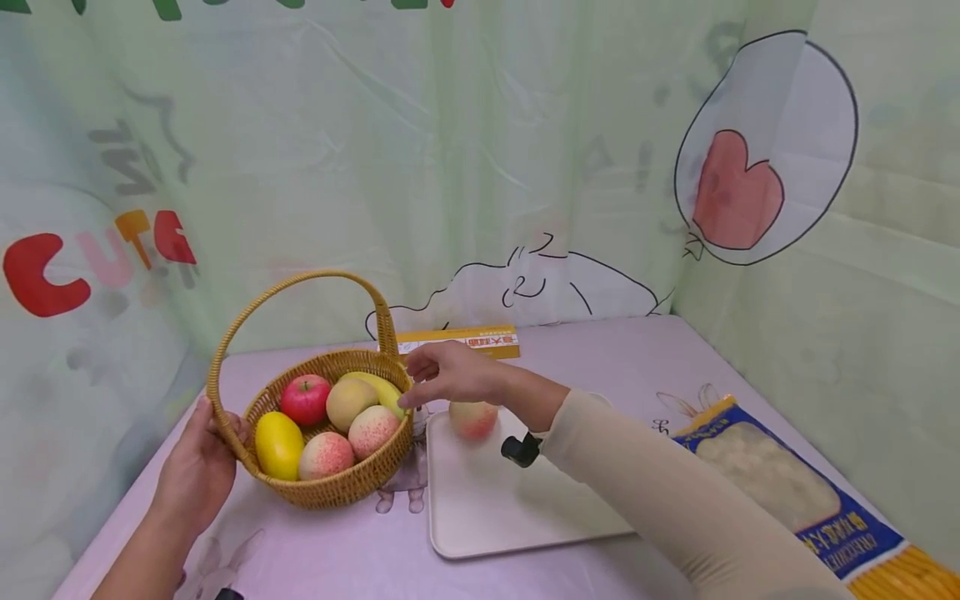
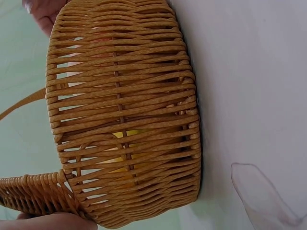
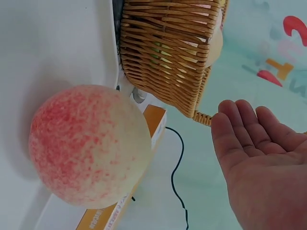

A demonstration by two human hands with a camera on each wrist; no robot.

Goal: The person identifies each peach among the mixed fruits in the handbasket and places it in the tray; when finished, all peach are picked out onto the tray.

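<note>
Head view: your left hand (image 1: 198,462) is gripping the basket (image 1: 311,497) by its side. Your right hand (image 1: 453,372), fingers (image 3: 224,136) loose, is hovering near its other side. One peach (image 1: 474,422) is sitting on the tray (image 1: 510,517) beside the basket (an apple (image 1: 305,399) is lying inside).
</note>
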